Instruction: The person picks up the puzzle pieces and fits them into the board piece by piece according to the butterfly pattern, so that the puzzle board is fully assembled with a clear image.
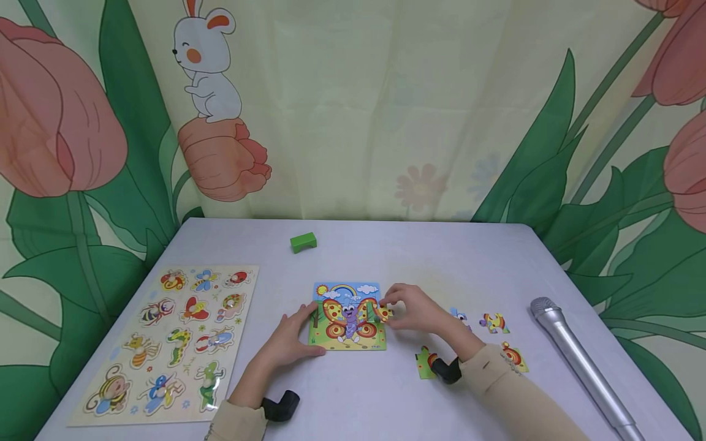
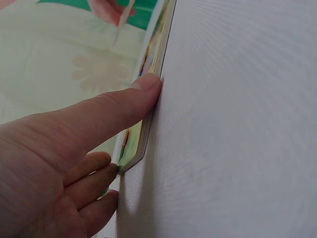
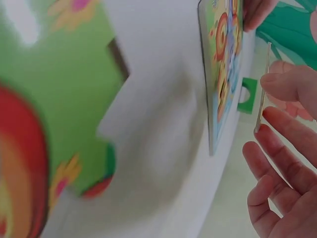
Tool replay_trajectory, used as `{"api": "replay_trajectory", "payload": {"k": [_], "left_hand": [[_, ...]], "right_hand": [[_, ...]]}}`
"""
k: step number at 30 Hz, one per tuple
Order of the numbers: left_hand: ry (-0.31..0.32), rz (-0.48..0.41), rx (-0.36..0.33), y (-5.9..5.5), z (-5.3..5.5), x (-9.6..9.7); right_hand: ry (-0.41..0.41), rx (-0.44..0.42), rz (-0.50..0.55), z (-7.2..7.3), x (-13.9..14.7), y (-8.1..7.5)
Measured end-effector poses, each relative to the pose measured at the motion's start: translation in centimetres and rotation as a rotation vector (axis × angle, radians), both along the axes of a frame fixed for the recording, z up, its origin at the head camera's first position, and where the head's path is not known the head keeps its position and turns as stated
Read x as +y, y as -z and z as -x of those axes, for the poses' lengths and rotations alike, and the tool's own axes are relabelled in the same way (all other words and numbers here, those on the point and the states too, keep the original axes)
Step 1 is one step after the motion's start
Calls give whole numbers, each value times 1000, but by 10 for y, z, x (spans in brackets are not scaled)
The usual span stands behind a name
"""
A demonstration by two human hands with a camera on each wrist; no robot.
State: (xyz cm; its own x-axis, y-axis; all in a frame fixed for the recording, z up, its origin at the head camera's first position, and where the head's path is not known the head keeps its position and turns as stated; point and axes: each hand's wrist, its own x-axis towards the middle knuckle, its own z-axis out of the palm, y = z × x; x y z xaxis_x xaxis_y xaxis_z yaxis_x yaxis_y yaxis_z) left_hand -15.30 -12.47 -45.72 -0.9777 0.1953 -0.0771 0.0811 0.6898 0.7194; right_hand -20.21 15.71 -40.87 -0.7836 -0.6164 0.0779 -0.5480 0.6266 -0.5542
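Note:
A butterfly jigsaw puzzle board (image 1: 350,331) lies on the table. My left hand (image 1: 285,339) rests against its left side. The left thumb (image 2: 126,106) touches the board's near edge in the left wrist view, and the other fingers lie by the corner. Just off the board's right side, my right hand (image 1: 410,311) pinches a yellow, red-spotted puzzle piece (image 1: 383,313) between thumb and fingers. The right wrist view shows this puzzle piece (image 3: 262,91) edge-on, raised above the table. Near my right forearm lies a green puzzle piece (image 1: 425,362), partly hidden by the black wrist camera.
Loose puzzle pieces lie on the right, among them a yellow one (image 1: 494,323) and a red spiral one (image 1: 515,357). Beyond them rests a silver microphone (image 1: 587,367). A large insect puzzle board (image 1: 187,367) lies at left, and a green block (image 1: 303,242) is near the back.

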Motion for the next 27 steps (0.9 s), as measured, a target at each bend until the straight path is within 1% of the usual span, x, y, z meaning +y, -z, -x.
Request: {"api": "replay_trajectory", "payload": {"k": [1,8,12,16,20,27], "left_hand": [[0,2,1,0,0,0],[-3,3,-7,1,1,0],[6,1,-9,2,1,-1],[23,0,3,2,2,-2],[29,1,10,1,1,-2],[45,0,22,-1,1,-3]], "right_hand": [[-4,-8,7,0,-4,0],[-63,19,-17,6,-29,5],[-70,-2,-27,9,-43,6],[-83,-26,-27,11,-58,6],[-85,-48,-32,12,-71,8],[-49,-50,-105,14,-89,12]]}}
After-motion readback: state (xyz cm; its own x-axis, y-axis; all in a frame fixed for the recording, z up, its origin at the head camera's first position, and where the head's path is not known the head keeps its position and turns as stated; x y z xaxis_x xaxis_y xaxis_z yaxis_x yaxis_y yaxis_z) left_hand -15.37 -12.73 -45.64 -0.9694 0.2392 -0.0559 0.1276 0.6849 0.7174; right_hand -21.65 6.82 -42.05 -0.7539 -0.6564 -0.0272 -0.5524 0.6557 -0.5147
